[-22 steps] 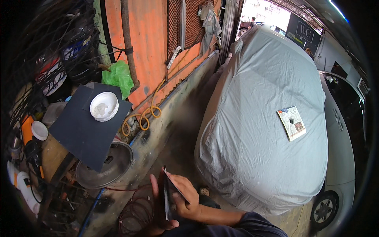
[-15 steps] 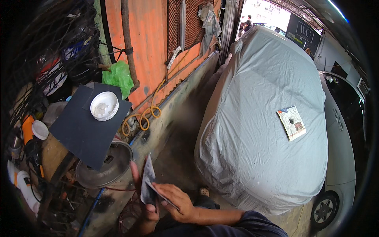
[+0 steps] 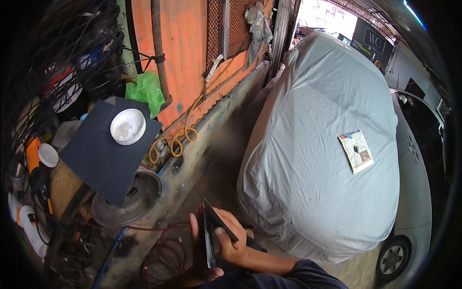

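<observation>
Centrally, at the near edge of the scene: two bare hands, each with one thin, flat plate. Left hand [image 3: 198, 259]: grasped a grey plate [image 3: 209, 243], seen nearly edge-on, its thumb at the near end and one finger straightened along the left side; the other fingers were hidden. Right hand [image 3: 234, 250]: grasped a dark plate [image 3: 220, 221], slanted, its thumb on the near face and its fingers behind. The far ends of both plates lay close together and the near ends spread apart; whether the far ends touched could not be told.

Left side: one black sheet [image 3: 103, 166], bearing one shallow white tub [image 3: 130, 141] with whitish paste [image 3: 123, 130] inside. Just beyond the tub, one crumpled green plastic bag [image 3: 147, 91]. Below the sheet's near corner, partly covered by it, one round grey metal disc [image 3: 150, 195]. To the right of the sheet, one looped yellow hose [image 3: 190, 136], near the foot of an orange wall [image 3: 185, 53]. Left of the hands, low down, one coiled dark red hose [image 3: 163, 266].

Right side: one large vehicle-shaped form under a wrinkled grey cover [image 3: 313, 178]; upon it, one folded newspaper [image 3: 362, 162], topped by a small dark object [image 3: 356, 149]. Far right: one silver car [image 3: 416, 207], one dark-tyred wheel [image 3: 393, 260] showing.
</observation>
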`<state>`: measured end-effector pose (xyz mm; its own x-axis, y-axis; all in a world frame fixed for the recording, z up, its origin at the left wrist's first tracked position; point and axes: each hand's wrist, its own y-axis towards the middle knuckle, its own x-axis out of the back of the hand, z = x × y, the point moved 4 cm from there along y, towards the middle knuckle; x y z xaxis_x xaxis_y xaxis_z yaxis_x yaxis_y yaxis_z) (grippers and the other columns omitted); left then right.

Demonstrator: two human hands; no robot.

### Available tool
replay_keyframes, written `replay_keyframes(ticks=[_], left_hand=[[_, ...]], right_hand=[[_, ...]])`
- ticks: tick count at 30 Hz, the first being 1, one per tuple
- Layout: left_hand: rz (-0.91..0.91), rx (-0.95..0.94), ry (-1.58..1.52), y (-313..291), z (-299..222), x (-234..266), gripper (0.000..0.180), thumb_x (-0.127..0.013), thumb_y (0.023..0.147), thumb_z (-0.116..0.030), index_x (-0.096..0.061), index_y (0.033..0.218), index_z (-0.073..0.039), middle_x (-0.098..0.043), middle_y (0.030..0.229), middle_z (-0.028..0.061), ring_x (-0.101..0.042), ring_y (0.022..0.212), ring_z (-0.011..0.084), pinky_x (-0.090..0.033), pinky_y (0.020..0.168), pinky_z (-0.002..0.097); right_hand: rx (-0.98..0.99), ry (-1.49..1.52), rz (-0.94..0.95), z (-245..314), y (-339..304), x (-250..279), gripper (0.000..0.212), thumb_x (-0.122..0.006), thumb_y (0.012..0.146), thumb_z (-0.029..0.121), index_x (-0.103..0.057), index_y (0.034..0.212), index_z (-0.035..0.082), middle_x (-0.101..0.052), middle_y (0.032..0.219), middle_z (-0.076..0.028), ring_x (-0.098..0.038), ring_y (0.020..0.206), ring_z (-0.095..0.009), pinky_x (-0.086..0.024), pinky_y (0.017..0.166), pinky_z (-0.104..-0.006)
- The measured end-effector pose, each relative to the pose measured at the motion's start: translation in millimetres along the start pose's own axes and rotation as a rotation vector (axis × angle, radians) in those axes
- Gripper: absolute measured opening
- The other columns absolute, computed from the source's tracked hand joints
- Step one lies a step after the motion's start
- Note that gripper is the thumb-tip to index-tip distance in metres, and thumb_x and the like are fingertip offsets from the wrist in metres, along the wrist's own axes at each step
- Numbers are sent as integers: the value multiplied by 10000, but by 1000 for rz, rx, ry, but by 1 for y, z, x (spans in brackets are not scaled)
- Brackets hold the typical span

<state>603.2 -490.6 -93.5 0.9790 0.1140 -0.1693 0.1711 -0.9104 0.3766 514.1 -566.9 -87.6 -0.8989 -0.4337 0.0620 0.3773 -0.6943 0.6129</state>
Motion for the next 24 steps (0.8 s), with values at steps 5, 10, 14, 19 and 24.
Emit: replay_keyframes(ticks=[5, 10, 14, 19, 24], left_hand=[[-231, -172, -204, 35, -12, 23, 1448, -792, 685, -676, 174, 1557, -40, -64, 1644, 214, -101, 1521, 305, -66, 1223, 413], [-104, -202, 56, 22, -3, 13, 1452, -736, 684, -760, 122, 1549, 31, -101, 1632, 243, -118, 1515, 349, -73, 1219, 471], [-130, -128, 38, 28, 3, 18, 1412, -667, 721, -794, 105, 1544, 56, -130, 1629, 239, -154, 1510, 330, -108, 1217, 465], [-133, -100, 92, 21, 18, 21, 1373, -669, 754, -759, 106, 1547, 50, -108, 1635, 225, -127, 1515, 311, -107, 1221, 446], [-160, -9, -84, 14, 32, 21, 1368, -721, 746, -711, 119, 1562, -2, -118, 1641, 184, -175, 1500, 262, -168, 1212, 410]], right_hand=[[71, 25, 231, 7, -22, -15, 445, -569, 903, -2, -547, 1346, -36, -567, 1368, -231, -574, 1237, -386, -443, 1038, -431], [-20, 18, 73, -1, -13, -5, 406, -542, 932, -7, -555, 1336, -43, -579, 1346, -229, -582, 1231, -372, -444, 1042, -400], [-157, 12, 87, -3, -12, -7, 389, -533, 964, 29, -554, 1349, -22, -586, 1334, -217, -581, 1234, -358, -441, 1042, -379], [-124, -34, 104, -9, -8, -5, 363, -548, 946, 34, -583, 1298, -45, -615, 1274, -222, -609, 1177, -350, -453, 1013, -380], [-45, -119, 176, -4, -8, -4, 400, -554, 917, 6, -568, 1314, -33, -603, 1306, -218, -594, 1200, -372, -451, 1024, -400]])
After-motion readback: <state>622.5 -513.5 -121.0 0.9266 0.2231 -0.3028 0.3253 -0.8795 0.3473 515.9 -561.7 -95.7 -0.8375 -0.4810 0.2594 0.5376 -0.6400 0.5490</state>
